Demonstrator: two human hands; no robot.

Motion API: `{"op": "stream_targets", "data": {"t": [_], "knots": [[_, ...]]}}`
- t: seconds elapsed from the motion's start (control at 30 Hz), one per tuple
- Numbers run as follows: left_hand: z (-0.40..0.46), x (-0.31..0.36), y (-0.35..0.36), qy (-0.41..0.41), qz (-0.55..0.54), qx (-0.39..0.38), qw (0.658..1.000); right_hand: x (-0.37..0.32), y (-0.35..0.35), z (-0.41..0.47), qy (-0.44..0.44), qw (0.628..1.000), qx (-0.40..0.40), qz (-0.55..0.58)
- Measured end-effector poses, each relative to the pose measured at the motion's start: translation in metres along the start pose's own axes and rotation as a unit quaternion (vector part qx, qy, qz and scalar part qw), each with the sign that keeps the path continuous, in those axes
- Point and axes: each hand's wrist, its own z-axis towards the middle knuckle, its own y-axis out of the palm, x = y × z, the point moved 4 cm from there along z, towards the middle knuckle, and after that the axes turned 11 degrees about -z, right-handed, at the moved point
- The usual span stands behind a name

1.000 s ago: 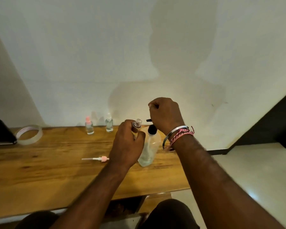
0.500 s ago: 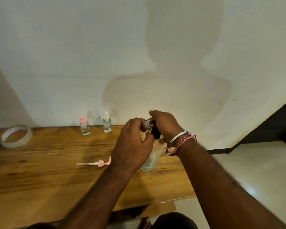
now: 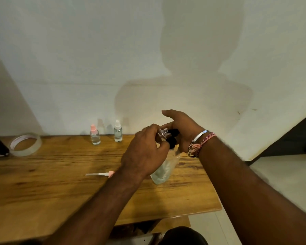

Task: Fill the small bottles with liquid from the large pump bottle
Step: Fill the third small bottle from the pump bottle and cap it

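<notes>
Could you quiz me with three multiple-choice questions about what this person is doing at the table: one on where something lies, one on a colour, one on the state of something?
1. Where does the roll of clear tape lie?
A. At the table's far left
B. Beside the large bottle
C. On the floor

2. What colour is the loose sprayer top lying on the table?
A. Black
B. Pink
C. Green

3. How is the small bottle in the left hand?
A. Capped
B. Lying flat
C. Open-topped, at the black pump

Answers: 1 A, it sits by the left edge. 2 B, its collar is pink. 3 C, its neck is bare, with the right hand over the pump.
</notes>
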Motion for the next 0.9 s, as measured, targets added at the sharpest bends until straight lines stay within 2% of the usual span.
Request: {"op": "stream_targets", "data": {"t": [0.2,0.47,0.6,0.67,0.7,0.8,0.9], "knots": [[0.001,-0.012,0.003,0.019,-0.023,0.012,0.999,0.005,0.009,0.016,0.005,0.999,0.037,0.028],[0.005,-0.018,0.001,0.029,-0.001,-0.015,0.999,0.009,0.01,0.023,-0.018,0.996,0.088,0.017],[0.01,-0.015,-0.001,0.022,0.014,-0.039,0.999,0.001,0.006,0.02,-0.058,0.984,0.112,-0.125],[0.012,-0.015,-0.001,0.018,0.014,-0.046,0.999,0.004,0.004,0.021,-0.035,0.981,0.126,-0.144],[0.012,-0.015,-0.001,0.016,0.016,-0.048,0.999,0.005,0.002,0.024,-0.037,0.973,0.128,-0.187],[0.013,-0.017,-0.001,0.016,0.028,-0.049,0.998,0.005,0.006,0.028,-0.043,0.963,0.146,-0.221],[0.01,-0.019,-0.001,0.012,0.034,-0.055,0.998,0.003,0.009,0.026,-0.079,0.94,0.179,-0.279]]}}
